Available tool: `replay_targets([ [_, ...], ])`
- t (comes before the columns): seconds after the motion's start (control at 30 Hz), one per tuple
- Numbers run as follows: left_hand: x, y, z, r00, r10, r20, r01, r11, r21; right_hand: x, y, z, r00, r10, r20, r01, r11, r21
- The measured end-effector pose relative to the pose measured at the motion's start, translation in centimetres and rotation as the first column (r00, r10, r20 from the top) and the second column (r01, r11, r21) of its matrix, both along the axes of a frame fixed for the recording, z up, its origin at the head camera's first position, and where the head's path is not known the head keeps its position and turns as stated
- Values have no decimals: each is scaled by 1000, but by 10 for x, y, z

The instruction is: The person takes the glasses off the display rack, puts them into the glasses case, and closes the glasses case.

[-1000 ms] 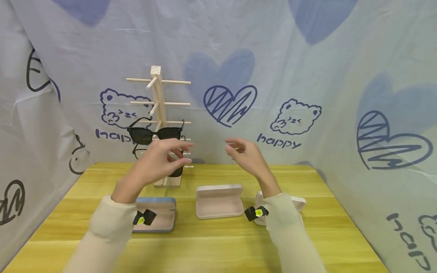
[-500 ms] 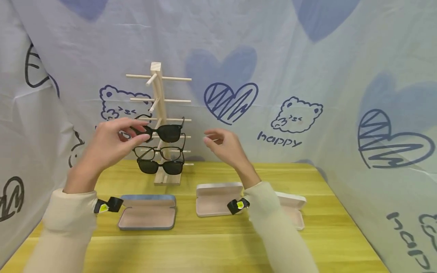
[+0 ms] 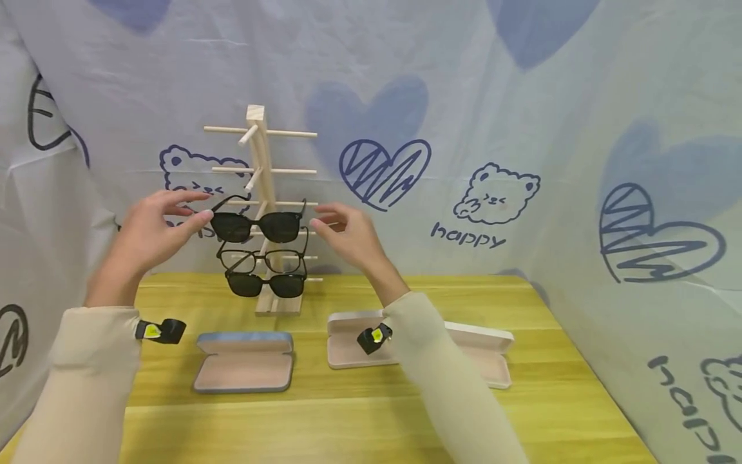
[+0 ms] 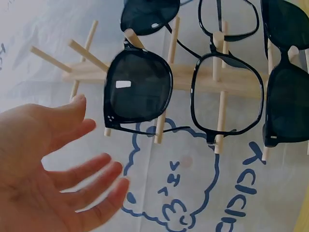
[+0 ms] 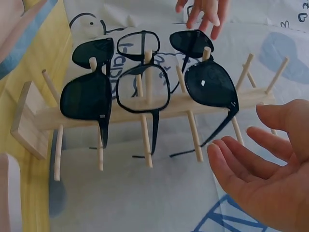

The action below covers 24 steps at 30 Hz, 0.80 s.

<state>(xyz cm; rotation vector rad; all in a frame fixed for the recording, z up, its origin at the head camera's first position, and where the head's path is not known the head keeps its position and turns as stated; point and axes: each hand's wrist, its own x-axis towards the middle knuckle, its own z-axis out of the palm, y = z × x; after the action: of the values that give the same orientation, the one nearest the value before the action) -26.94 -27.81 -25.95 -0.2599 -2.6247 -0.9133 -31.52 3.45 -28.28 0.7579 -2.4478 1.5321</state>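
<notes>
Black sunglasses (image 3: 280, 227) hang highest of three pairs on a wooden peg stand (image 3: 263, 154). Below them are clear-lens glasses (image 3: 284, 261) and a lower pair of sunglasses (image 3: 288, 285). My left hand (image 3: 153, 229) is at the left side of the top sunglasses, thumb and fingers apart; the left wrist view shows a gap between its fingertips (image 4: 116, 169) and the frame. On the other side, my right hand (image 3: 350, 235) has its fingers loosely bent beside the right temple. In the right wrist view, its fingers (image 5: 219, 154) are near that temple with nothing between them and the thumb.
On the wooden table (image 3: 290, 425) lie a blue-rimmed open glasses case (image 3: 243, 374) and two white open cases, one in the middle (image 3: 342, 345) and one at right (image 3: 493, 367), partly behind my right arm. A printed cloth (image 3: 464, 96) hangs behind.
My left hand has moved left from in front of the stand to the left side of the top sunglasses. My right hand has come left toward their right side. The glasses stay on the pegs.
</notes>
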Motion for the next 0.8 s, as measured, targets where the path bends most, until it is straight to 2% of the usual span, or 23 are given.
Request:
replay_targets([
  [0.1, -5, -6, -2, 997, 5, 79, -5, 1000, 8, -1, -9, 0, 999, 22, 29, -22, 1000, -5],
  [0.2, -9, -9, -4, 995, 8, 96, -7, 1000, -8, -1, -16, 0, 998, 26, 53, -25, 1000, -6],
  [0.47, -18, -6, -10, 999, 25, 29, -26, 999, 23, -3, -27, -4, 999, 26, 41, -25, 999, -23],
  [0.67, -18, 1, -8, 997, 71, 17, -72, 995, 67, -3, -29, -3, 996, 36, 86, -26, 993, -112],
  [0.8, -15, 4, -6, 997, 68, -21, -65, 989, 131, -2, -25, 1, 994, 50, 99, -32, 985, -172],
])
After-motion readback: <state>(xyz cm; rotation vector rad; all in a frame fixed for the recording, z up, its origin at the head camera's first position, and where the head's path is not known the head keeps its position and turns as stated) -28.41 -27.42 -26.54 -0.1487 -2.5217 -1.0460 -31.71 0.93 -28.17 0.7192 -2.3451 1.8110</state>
